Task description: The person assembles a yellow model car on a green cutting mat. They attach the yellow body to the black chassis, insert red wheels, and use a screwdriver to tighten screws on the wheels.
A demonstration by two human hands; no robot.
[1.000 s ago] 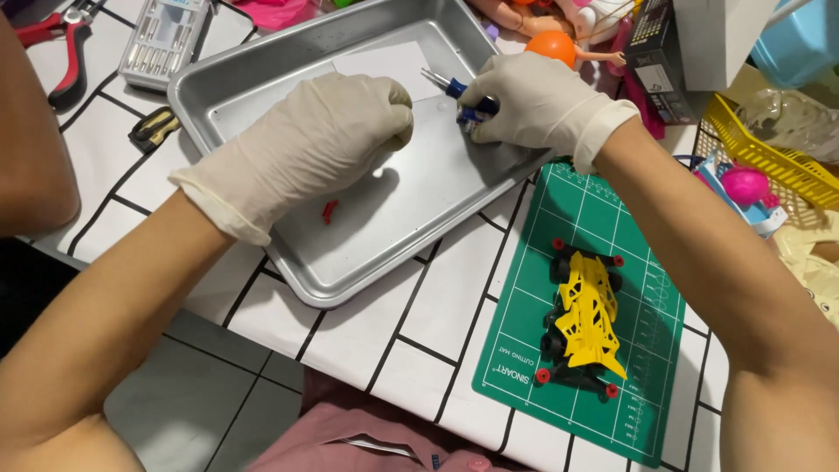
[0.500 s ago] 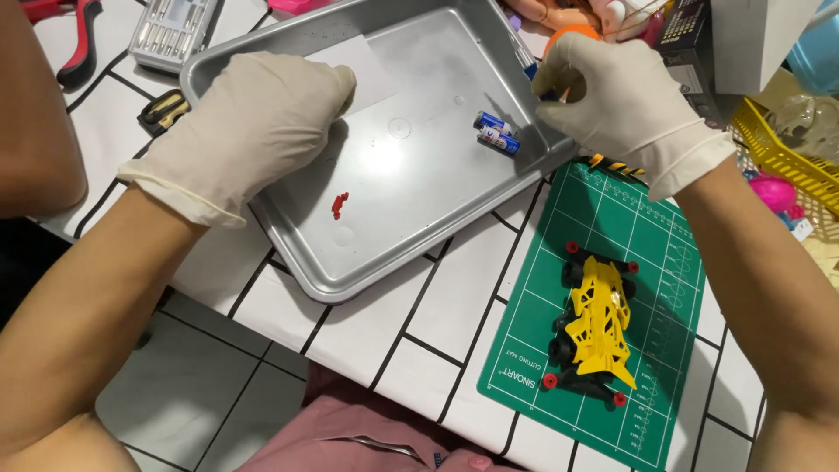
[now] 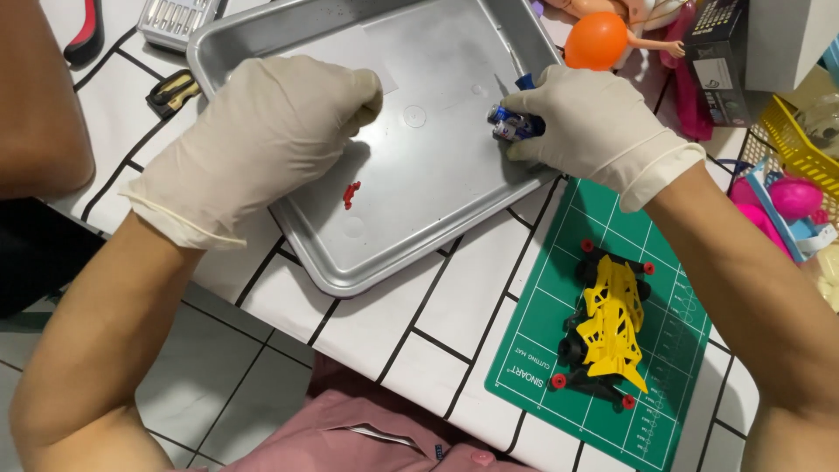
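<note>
Both my hands wear pale gloves over a silver metal tray (image 3: 350, 284). My left hand (image 3: 262, 140) hovers over the tray's left side with its fingers curled; I see nothing in it. My right hand (image 3: 603, 131) is at the tray's right rim, fingers and thumb pinching two small blue-and-silver batteries (image 3: 516, 125) lying on the tray floor. A blue tip (image 3: 524, 81) pokes out just above those fingers. A tiny red part (image 3: 351, 194) lies in the tray below my left hand. A yellow and black toy car chassis (image 3: 612, 323) with red hubs rests on a green cutting mat (image 3: 542, 376).
Red-handled pliers (image 3: 87, 35), a clear bit case (image 3: 175, 17) and a small black-and-yellow tool (image 3: 175, 87) lie at the upper left. A doll with an orange ball (image 3: 597, 39), a black box (image 3: 721, 52), a yellow basket (image 3: 786, 149) and a pink egg (image 3: 793, 197) crowd the right. Another person's arm (image 3: 39, 96) is at the left edge.
My right hand has come down from the tray's far corner onto the batteries and closed on them. My left hand stays curled over the tray's left side.
</note>
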